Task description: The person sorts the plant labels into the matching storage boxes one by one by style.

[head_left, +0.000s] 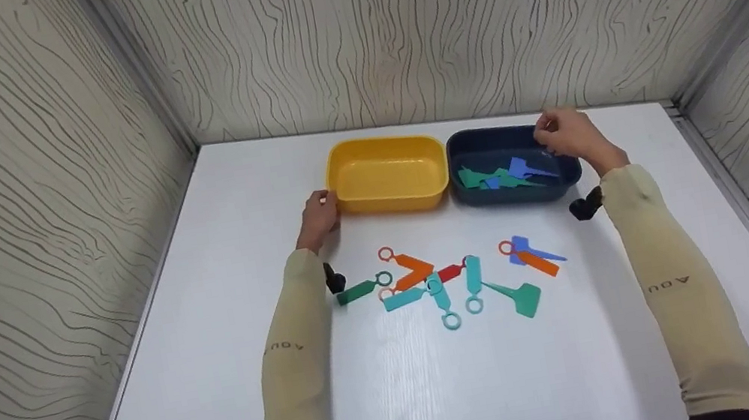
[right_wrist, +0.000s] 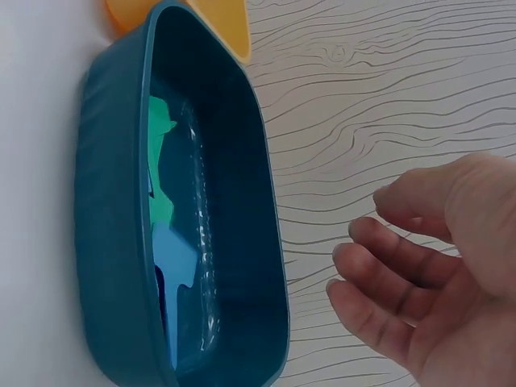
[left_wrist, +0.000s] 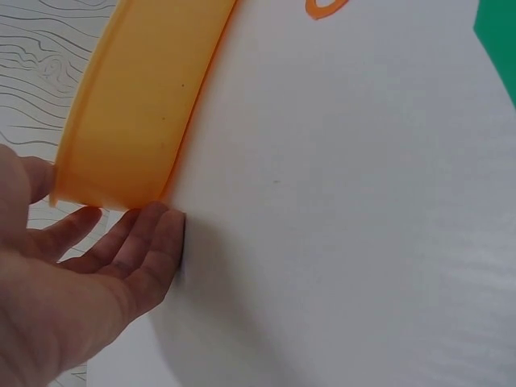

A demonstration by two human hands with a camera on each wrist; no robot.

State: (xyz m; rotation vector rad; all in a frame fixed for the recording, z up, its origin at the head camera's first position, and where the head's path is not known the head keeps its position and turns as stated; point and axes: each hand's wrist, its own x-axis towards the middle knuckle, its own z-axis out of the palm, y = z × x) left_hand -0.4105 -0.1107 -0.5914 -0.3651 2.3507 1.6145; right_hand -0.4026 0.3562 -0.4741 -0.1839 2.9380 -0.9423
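Note:
My left hand (head_left: pixel 320 217) rests its fingertips against the left end of the yellow box (left_wrist: pixel 137 105), with the thumb up at the rim. Over the right end of the navy blue box (right_wrist: pixel 113 218) is my right hand (right_wrist: pixel 435 258), its fingers loosely bent and nothing between them. Inside that box lie several flat plastic T-shaped plant labels, among them a green label (right_wrist: pixel 161 201) and a blue label (right_wrist: pixel 175 258). The yellow box holds nothing and stands beside the navy one.
Ring-ended tags lie scattered in front of the boxes: a dark green tag (head_left: pixel 358 291), an orange tag (head_left: pixel 414 264), a red tag (head_left: pixel 448 274) and turquoise tags (head_left: pixel 404 298). A green plant label (head_left: pixel 526 300) and a blue plant label (head_left: pixel 522 246) lie to the right. Wood-patterned panels surround the white table (head_left: pixel 408 410).

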